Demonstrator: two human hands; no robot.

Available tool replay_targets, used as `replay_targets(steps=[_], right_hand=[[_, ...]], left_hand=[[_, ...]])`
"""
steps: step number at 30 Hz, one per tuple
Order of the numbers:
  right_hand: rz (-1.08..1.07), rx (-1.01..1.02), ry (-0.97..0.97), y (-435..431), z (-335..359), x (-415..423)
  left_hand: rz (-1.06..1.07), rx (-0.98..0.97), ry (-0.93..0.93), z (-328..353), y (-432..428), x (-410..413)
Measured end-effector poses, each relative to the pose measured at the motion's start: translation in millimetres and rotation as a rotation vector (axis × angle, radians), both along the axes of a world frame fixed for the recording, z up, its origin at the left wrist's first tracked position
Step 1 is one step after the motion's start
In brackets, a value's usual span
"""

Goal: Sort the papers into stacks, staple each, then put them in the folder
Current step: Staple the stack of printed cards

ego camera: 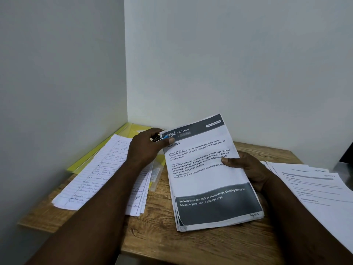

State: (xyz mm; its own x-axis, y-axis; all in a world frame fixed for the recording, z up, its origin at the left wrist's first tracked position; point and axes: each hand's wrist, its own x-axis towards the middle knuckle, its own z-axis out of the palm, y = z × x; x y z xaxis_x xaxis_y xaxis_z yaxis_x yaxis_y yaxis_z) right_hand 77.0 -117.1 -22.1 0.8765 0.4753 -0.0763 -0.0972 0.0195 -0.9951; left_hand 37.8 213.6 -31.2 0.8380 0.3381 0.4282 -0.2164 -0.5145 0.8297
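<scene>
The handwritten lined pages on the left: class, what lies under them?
Under the handwritten pages a yellow folder shows along the wall side, above the wooden table. How far it extends underneath is covered.

Bare wooden table [152, 243] before printed stack [210, 169]

printed stack [210, 169] tilted above desk, handwritten stack [103, 178] lying left, yellow folder [91, 155] beneath

We see two plain white walls [229, 54] meeting in corner [126, 92] above and left of grip. Wooden table [162, 236] with visible grain under grip, pushed into corner. Light soft, even; dark object [347, 152] far right.
</scene>
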Motion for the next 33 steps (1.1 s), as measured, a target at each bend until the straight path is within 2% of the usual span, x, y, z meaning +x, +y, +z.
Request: replay_targets(steps=[5, 17, 23, 28, 33], right_hand=[[0.005, 0.02, 0.0, -1, 1, -1], [0.03, 0.036, -0.013, 0, 5, -5], [0.053, 0.065, 0.008, -1, 4, -7], [0.04, 0.088, 0.004, 0, 4, -7], [0.046, 0.09, 0.011, 2, 6, -10]], left_hand=[[-0.031, 0.007, 0.0, -3, 0, 3], [0.058, 0.138, 0.081, -5, -3, 9], [-0.012, 0.025, 0.079, -4, -2, 10], [-0.123, -0.168, 0.084, -2, 0, 15], [-0.171, -0.171, 0.075, -4, 4, 18]])
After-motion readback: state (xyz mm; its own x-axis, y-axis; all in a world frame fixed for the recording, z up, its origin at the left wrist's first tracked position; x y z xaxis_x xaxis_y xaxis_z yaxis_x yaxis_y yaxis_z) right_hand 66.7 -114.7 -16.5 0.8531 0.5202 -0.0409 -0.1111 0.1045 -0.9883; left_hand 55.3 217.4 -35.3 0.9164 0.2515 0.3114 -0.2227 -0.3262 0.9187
